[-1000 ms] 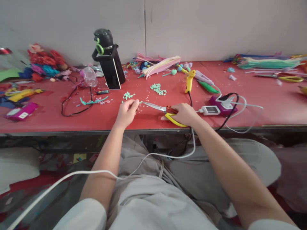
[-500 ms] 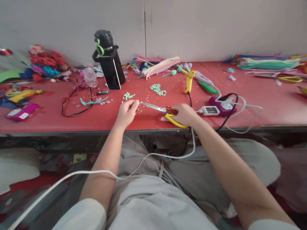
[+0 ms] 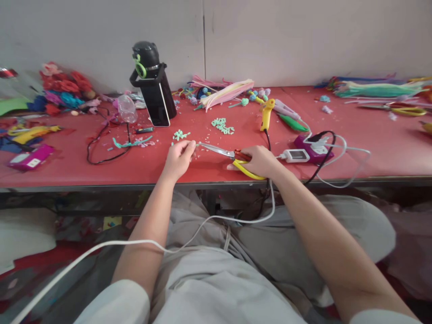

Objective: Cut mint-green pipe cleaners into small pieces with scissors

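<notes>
My left hand point(image 3: 181, 156) is closed in a pinch above the red table, its thumb and forefinger on a small pale green piece point(image 3: 198, 144) that barely shows. The tips of the scissors point(image 3: 219, 150) are right at that piece. Wrapped round their yellow and red handles is my right hand point(image 3: 259, 162); the blades look nearly together and point left. Just beyond my left fingers lies a small pile of mint green bits point(image 3: 180, 134). A larger pile of mint green bits point(image 3: 222, 126) lies farther back, behind the blades.
A black bottle point(image 3: 146, 56) and a black phone point(image 3: 159, 105) stand at the back left. Bundled pipe cleaners point(image 3: 226, 93) lie along the wall. Right of my hands are a yellow glue gun point(image 3: 266, 115) and a purple power strip point(image 3: 313, 150). A white cable point(image 3: 216, 218) crosses my lap.
The scissors and my right hand have shifted very slightly to the right. My left hand keeps its pinch in the same place.
</notes>
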{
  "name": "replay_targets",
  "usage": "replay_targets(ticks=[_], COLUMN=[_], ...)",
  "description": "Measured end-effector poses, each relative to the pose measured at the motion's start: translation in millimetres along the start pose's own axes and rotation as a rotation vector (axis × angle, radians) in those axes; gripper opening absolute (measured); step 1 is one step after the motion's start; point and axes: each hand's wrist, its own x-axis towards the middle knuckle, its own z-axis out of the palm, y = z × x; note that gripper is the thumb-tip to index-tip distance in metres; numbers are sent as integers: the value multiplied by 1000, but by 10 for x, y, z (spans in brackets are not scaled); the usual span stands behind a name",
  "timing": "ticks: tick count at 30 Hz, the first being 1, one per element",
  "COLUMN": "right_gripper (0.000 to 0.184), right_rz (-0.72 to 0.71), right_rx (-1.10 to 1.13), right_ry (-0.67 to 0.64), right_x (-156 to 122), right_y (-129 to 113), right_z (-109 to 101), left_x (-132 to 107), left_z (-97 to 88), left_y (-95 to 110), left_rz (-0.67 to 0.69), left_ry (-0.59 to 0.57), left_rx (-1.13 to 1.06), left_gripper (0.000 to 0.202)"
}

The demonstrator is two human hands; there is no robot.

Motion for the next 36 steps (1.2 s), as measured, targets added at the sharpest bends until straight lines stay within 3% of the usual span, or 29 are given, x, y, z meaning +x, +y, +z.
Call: replay_targets(ticks=[36], right_gripper=[75], right_rz=[2], right_rx=[0], right_ry=[-5], right_x=[20], right_y=[5], right_z=[1], left_x=[-2], left_z=[-2], left_y=[-13], left_rz=[0], left_ry=[-3], left_rx=[1], left_gripper=[39])
